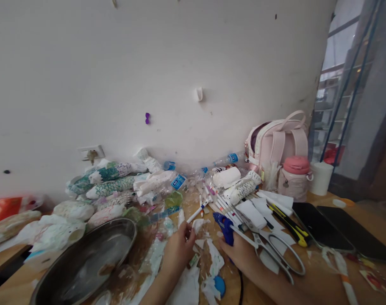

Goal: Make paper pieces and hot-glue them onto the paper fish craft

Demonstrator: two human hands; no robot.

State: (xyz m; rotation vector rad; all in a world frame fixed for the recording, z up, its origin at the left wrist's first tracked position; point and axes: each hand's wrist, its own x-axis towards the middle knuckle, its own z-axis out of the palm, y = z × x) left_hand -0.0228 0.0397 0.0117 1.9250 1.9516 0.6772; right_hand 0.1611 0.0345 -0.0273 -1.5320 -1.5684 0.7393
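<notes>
Glue gun (225,227), blue, sits in the right hand (242,253), which is curled around its handle; most of those fingers are hidden behind it. Just to the left, the left hand (179,243) has its thumb and forefinger nearly together beside a crumpled white scrap (199,224); whether they pinch it I cannot tell. A dark cord (241,281) runs below the right hand and is cut off at the near edge. Open scissors (258,239) overlap the right hand, and what touches what there is hard to make out. Paper pieces and a blue cap (220,286) lie near, between the forearms, on the table (13,292).

Farther left, a metal basin (99,260) is cut off at the near edge, with patterned, paper-wrapped forms (112,186) heaped beyond it, partly covering one another. On the right lie a yellow-and-black cutter (288,224) and two dark phones (323,226); at the far right stands a pink backpack (278,144), its lower part partly hidden by a pink-lidded container (295,180).
</notes>
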